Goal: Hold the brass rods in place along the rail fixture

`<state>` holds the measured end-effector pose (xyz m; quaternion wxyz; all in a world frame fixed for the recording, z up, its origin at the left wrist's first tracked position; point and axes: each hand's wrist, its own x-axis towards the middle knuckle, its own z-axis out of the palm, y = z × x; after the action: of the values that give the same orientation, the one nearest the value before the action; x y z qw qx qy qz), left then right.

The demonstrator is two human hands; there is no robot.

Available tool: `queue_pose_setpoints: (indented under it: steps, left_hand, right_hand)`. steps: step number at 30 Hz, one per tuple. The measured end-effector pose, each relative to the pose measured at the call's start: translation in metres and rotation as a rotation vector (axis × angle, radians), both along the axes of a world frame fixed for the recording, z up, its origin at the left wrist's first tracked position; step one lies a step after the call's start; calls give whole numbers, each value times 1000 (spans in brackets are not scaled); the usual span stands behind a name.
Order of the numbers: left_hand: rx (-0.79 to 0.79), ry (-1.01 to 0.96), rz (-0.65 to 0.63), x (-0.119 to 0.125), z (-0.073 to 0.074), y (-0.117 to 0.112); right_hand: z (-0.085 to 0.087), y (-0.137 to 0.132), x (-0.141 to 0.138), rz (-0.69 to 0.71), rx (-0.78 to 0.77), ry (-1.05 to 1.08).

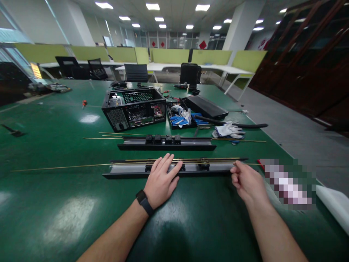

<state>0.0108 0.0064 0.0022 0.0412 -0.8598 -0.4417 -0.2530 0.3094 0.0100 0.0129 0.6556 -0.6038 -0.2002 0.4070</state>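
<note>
The left hand [162, 180] is lying flat on the near rail [128, 171], palm down, with the fingers stretched out and a little apart. The fingertips are reaching over the thin brass rods [68, 166] that are running along the top of this rail. A black watch [144, 202] is sitting on the left wrist.

The right hand [245, 182] is staying at the right end of the same rail. Its fingers are curled in and the thumb is pressing against them. I cannot tell if a rod is pinched between them or if they are only touching the rail's end.

The near rail is lying across the green table [54, 203], just in front of the person, long side left to right. The rods are sticking out far past its left end.

The far rail [166, 145] is lying parallel behind it, a little apart, carrying four small black clips [163, 138] and more rods. Behind that, an open black case [133, 107] is standing on the table, and just beside it, to the right, a black tray [171, 123] is holding blue and white gloves. One more pair of white gloves [227, 130] is lying near the right end of the far rail.
</note>
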Motion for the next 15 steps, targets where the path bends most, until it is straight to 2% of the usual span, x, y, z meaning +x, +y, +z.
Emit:
queue_pose_setpoints:
  steps: [2, 5, 11, 15]
  left_hand:
    - [7, -2, -1, 0, 0, 0]
    - [15, -6, -2, 0, 0, -1]
    - [9, -8, 4, 1, 1, -1]
    - [14, -1, 4, 1, 1, -1]
  right_hand:
    - [2, 1, 6, -62, -7, -13]
    - [2, 1, 9, -69, -16, -32]
    - [-8, 0, 0, 21, 15, -41]
    - [-8, -2, -8, 115, 27, -12]
